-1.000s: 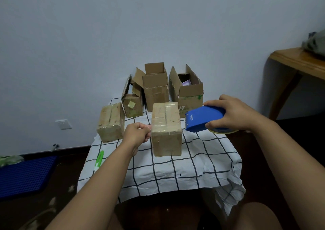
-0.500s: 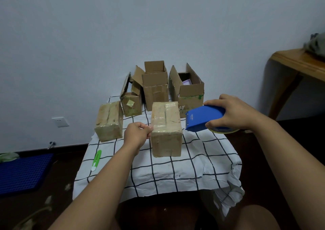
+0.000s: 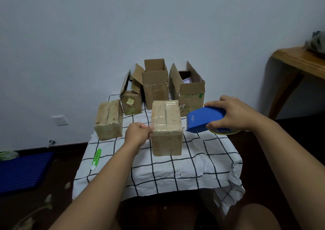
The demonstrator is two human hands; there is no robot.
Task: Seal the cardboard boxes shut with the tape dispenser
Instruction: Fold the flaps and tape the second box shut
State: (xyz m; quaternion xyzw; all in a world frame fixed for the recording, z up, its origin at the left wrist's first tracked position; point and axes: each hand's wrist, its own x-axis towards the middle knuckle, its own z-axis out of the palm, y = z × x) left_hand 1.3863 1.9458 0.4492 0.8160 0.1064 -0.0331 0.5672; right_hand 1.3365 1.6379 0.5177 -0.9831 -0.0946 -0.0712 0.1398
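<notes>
**Hands at the taped box**

The left hand [image 3: 139, 132], fingers curled, pinched at the left top edge of the closed box [image 3: 166, 127]; what it pinched could not be told. The right hand [image 3: 233, 114] gripped the blue dispenser [image 3: 204, 120], held just right of that box, above the checked surface [image 3: 175, 170]. Another sealed box [image 3: 109, 120] stood to the left, three open boxes [image 3: 154, 87] behind. A green cutter [image 3: 96, 158] lay near the surface's left edge.

Just a checked cloth [image 3: 175, 173] with a green cutter [image 3: 96, 159] near its left edge, blue mat [image 3: 22, 171] on the floor, wall socket [image 3: 60, 120], wooden table [image 3: 299, 61] off right.
</notes>
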